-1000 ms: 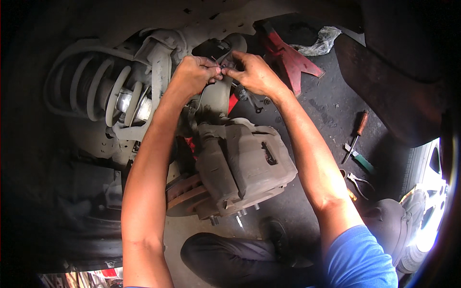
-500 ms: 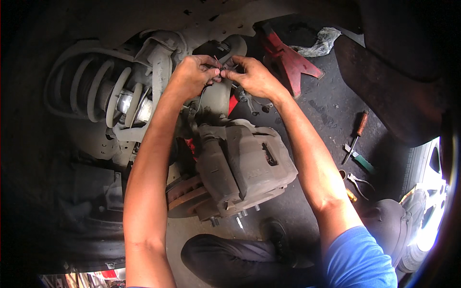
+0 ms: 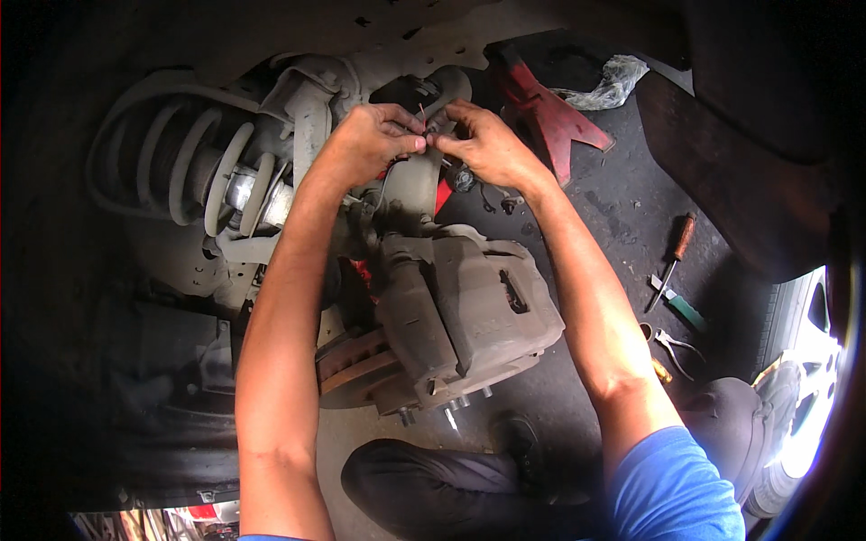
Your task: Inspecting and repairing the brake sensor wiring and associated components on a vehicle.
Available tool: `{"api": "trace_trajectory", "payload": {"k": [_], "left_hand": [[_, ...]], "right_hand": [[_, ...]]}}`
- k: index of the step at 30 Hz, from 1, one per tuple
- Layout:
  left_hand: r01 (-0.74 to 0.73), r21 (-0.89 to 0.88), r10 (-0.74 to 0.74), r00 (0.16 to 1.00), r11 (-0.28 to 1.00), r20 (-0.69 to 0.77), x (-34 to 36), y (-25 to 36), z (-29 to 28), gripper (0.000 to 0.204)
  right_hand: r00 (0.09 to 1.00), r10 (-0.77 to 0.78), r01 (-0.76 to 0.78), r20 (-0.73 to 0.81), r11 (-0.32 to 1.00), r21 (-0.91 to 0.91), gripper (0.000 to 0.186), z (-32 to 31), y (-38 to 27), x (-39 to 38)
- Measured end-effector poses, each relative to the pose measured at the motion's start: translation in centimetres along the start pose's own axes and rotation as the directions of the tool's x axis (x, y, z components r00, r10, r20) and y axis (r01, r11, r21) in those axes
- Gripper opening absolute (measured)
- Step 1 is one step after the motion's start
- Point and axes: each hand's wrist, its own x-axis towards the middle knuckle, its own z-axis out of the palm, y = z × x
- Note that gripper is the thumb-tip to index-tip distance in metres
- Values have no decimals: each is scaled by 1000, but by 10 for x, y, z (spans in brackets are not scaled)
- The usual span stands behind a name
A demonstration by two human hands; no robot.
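Wire (image 3: 422,115), or a strand much like it, thin and reddish, stands up from between the fingertips at the far middle of the scene. The left hand (image 3: 370,142) has thumb and forefinger pinched together at its lower end. The right hand (image 3: 485,149) meets it there from the right, thumb and forefinger drawn close too; what it grips is too small to tell. The two thumbs come almost tip to tip.

Just beneath the hands runs a pale metal arm (image 3: 412,191), which leads nearer to a dusty brake caliper (image 3: 478,307) between the two forearms. The caliper sits over a rusty disc (image 3: 361,356), with studs (image 3: 452,418) jutting from the near side. Left of the left hand is a coil spring (image 3: 224,180) around a shiny damper (image 3: 240,189).

To the right of the right hand, a red jack stand (image 3: 546,113) is on the dark floor (image 3: 600,203), with crumpled clear plastic (image 3: 613,86) beside it. Nearer and farther right lie a screwdriver (image 3: 684,242), a green-handled tool (image 3: 684,310) and pliers (image 3: 666,339). A wheel (image 3: 783,311) is at the far right edge, and a dark trouser leg (image 3: 406,473) shows at the near side.
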Motion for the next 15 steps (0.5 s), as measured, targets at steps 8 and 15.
{"api": "trace_trajectory", "payload": {"k": [8, 15], "left_hand": [[-13, -4, 13, 998, 1000, -66, 4, -9, 1, 27], [-14, 107, 24, 996, 994, -91, -4, -7, -2, 23]], "right_hand": [[983, 152, -171, 102, 963, 210, 31, 5, 8, 1], [999, 15, -14, 29, 998, -55, 49, 8, -14, 3]]}}
